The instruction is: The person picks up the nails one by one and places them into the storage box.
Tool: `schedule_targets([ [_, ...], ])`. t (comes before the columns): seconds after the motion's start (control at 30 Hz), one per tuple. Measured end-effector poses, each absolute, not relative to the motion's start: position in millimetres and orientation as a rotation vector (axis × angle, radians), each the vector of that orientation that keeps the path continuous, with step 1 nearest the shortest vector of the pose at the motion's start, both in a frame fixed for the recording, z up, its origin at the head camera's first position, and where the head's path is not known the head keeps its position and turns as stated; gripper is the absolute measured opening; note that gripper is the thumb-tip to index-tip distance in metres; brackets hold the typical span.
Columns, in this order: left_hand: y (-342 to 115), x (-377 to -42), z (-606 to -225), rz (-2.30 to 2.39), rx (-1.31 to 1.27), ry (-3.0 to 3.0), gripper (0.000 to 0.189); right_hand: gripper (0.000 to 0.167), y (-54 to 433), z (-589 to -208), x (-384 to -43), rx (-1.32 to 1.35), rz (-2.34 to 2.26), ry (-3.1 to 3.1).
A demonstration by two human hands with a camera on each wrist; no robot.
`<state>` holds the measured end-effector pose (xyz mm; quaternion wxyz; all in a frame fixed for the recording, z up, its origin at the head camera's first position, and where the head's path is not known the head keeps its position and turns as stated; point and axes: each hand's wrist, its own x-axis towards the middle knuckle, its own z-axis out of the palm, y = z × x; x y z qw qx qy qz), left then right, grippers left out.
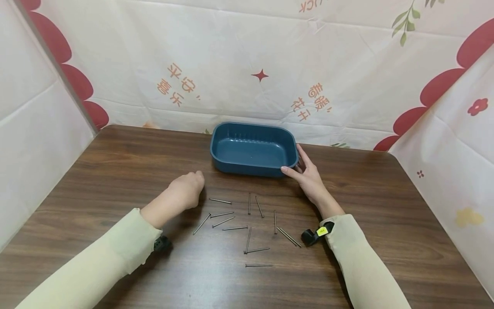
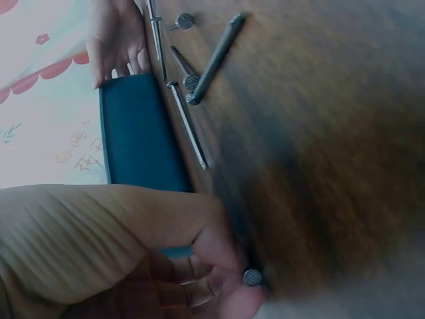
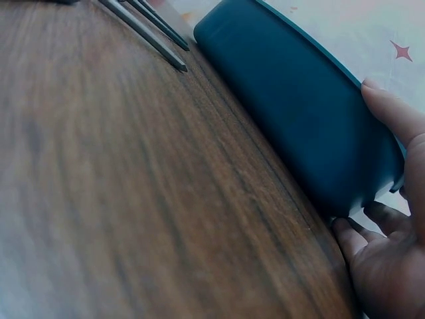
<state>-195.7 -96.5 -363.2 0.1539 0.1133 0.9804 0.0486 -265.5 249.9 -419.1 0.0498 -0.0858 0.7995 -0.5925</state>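
My left hand (image 1: 182, 191) is over the table, to the left of the loose nails. In the left wrist view its thumb and fingers pinch a nail (image 2: 252, 277), whose round head shows while the shank is hidden. A dark blue plastic tub (image 1: 252, 171) with rounded corners stands near the table's back edge. Gripping the tub's right end is my right hand (image 1: 310, 182), its thumb at the rim and the fingers around the side. Several steel nails (image 1: 235, 228) lie scattered on the wood in front of the tub, pointing different ways.
The brown wood-grain table (image 1: 127, 159) meets a pale printed cloth (image 1: 231, 64) behind and at both sides. A black wrist strap with a yellow label (image 1: 322, 231) sits at the right sleeve, close to a pair of nails (image 1: 288, 237).
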Motion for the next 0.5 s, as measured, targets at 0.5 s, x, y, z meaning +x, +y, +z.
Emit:
schedule_targets([
  [0.5,-101.0,-195.6,-364.7,0.124,0.429,2.845,0.036,0.094,250.0,-419.8,-265.8,-0.253,-1.808,2.422],
])
